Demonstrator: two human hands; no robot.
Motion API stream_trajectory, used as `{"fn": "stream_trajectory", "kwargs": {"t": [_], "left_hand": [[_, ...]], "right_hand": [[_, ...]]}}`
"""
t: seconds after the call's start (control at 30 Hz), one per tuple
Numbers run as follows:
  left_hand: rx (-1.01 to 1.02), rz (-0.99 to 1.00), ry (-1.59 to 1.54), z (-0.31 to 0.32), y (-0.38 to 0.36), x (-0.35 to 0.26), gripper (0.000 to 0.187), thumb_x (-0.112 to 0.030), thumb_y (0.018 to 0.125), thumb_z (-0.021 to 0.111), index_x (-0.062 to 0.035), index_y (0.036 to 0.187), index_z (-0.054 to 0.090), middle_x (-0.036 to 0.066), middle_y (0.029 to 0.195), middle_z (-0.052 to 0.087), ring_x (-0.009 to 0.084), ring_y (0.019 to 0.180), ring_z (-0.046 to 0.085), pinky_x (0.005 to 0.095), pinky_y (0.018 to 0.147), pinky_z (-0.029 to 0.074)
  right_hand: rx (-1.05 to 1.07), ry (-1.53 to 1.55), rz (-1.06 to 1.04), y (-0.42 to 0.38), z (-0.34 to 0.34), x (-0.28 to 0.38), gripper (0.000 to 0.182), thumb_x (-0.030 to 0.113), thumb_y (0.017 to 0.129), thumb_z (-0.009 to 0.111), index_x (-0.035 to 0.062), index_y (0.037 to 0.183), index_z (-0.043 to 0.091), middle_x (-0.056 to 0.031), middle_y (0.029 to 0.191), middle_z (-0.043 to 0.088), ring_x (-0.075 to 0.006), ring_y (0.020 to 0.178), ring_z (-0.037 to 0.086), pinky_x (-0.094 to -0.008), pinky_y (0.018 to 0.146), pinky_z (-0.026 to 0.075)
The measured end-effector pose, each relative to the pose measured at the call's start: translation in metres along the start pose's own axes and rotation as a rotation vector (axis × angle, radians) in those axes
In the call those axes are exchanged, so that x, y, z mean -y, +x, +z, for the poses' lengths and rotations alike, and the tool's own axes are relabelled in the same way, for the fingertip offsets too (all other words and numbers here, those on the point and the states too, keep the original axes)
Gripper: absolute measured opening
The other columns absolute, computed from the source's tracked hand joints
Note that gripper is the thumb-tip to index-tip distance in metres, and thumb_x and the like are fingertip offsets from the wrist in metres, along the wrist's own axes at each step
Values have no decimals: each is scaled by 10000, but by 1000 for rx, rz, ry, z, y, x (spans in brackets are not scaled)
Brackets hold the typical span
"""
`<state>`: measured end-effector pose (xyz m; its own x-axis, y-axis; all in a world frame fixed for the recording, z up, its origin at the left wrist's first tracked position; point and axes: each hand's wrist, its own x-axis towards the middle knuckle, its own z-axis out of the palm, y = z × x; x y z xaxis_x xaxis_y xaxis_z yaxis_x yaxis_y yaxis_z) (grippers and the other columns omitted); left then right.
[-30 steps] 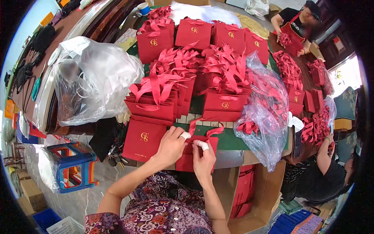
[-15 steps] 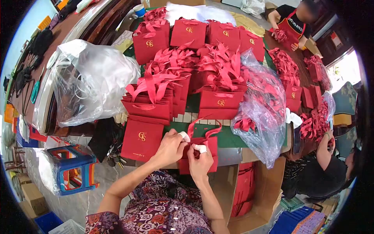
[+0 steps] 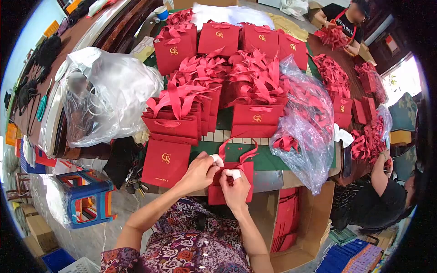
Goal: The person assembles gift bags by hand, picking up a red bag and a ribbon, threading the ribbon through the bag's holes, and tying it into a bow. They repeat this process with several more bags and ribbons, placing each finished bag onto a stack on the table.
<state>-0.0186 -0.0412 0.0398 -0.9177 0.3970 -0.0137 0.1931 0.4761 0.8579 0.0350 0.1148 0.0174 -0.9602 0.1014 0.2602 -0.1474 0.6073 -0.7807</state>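
A red paper gift bag (image 3: 246,172) lies at the table's near edge, with two loose ends of red ribbon (image 3: 249,154) rising from its top. My left hand (image 3: 199,173) comes in from the left, its fingers pinched at the bag's upper edge. Close beside it, my right hand (image 3: 234,187) is also closed in a pinch on the front of the bag. The ribbon runs down to both sets of fingertips, though the hands partly hide the pinched part. White tape wraps fingers on each hand. Left of my hands lies another red bag (image 3: 165,163) with a gold logo.
Rows of red bags (image 3: 257,119) with ribbons stand ahead. Clear plastic bags lie left (image 3: 109,100) and right (image 3: 309,136), the right one holding ribbons. An open carton (image 3: 314,227) sits below. Two people work at the right; a stool (image 3: 84,198) stands left.
My hands stay pinched at the same bag with hardly any movement. At the far right, the standing person has shifted and holds the red ribbon bundle with both hands closer together.
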Motion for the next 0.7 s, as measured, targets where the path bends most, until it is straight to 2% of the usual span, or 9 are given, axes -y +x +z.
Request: {"fn": "stream_trajectory", "kwargs": {"t": [0.1,0.17,0.2,0.33,0.4,0.53,0.6,0.7], "left_hand": [[-47,-50,-73,4,-1,-1,129,-40,866,624,-29,994,641,157,864,628,325,869,604,414,771,490],[-50,-35,-43,8,-2,6,138,-44,867,626,-30,1004,639,156,876,632,321,866,608,412,773,493],[-56,-20,-11,7,-2,8,148,-48,867,629,-30,1014,636,156,888,636,318,863,613,410,776,496],[-33,-14,-31,2,-2,5,170,-49,858,635,-27,1026,635,162,903,639,322,859,621,414,774,504],[30,-118,-77,0,-1,1,177,-20,848,601,-16,1025,617,183,920,650,369,933,599,457,835,494],[18,-58,-47,0,-2,-3,197,-9,837,598,-16,1032,620,181,905,646,371,931,597,460,829,496],[-9,-32,-18,2,-4,-2,208,-21,837,627,-26,1045,642,169,902,642,336,829,612,416,748,504],[-42,-26,9,8,-8,-1,187,-22,833,632,-26,1018,656,164,863,650,334,819,602,422,743,502]], "right_hand": [[-12,30,67,2,-6,1,136,73,829,735,31,932,658,-146,845,652,-333,752,637,-413,656,507],[25,41,94,0,-7,-3,134,44,850,726,21,973,676,-143,910,692,-270,767,663,-350,689,519],[25,42,97,0,-9,-4,134,44,850,726,21,973,676,-143,910,692,-270,767,663,-350,689,519],[12,23,100,-5,-16,-2,120,42,868,711,18,982,684,-142,920,696,-259,793,669,-346,718,520],[26,22,104,-5,-18,0,112,42,870,710,18,977,685,-142,919,696,-259,797,671,-349,720,520],[12,65,150,0,-13,8,98,50,871,704,13,959,686,-146,914,696,-263,799,677,-358,720,521],[5,68,156,1,-11,8,98,53,868,704,10,955,687,-149,912,697,-261,793,678,-356,715,521],[15,64,155,4,-12,8,113,55,855,707,8,956,687,-152,907,696,-267,768,675,-359,698,522]]}}
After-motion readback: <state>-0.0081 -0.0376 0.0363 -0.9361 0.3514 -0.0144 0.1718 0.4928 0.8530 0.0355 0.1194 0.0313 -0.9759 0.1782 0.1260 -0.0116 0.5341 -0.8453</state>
